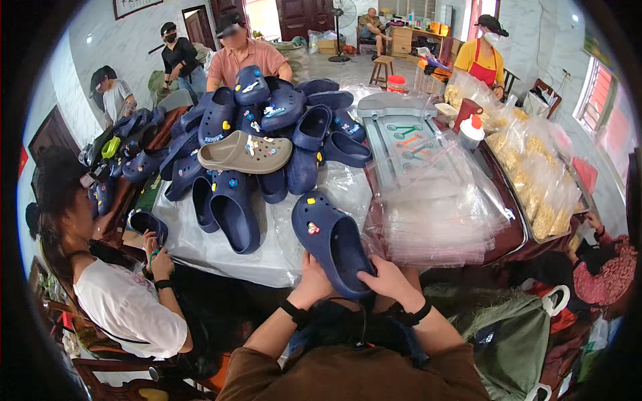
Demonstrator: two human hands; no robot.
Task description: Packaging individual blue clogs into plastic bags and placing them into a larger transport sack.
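Note:
A navy blue clog (326, 230) with small yellow and red charms on its perforated toe is held in front of me, toe pointing away. My left hand (313, 281) grips its left side near the heel. On the other side, my right hand (392, 279) holds the heel rim, its thumb over the edge of the opening. Just beyond lies a heap of navy clogs (234, 210), many with charms, and a taupe clog (241, 152) rests on top of them.
Clear plastic bags (441, 224) lie right of the clog, before a grey board (381, 110). Further right, a metal tray (558, 235) bears bags of yellowish pieces (535, 170). A person at left (127, 301) handles another clog (148, 224). A green sack (501, 334) stands by my right arm.

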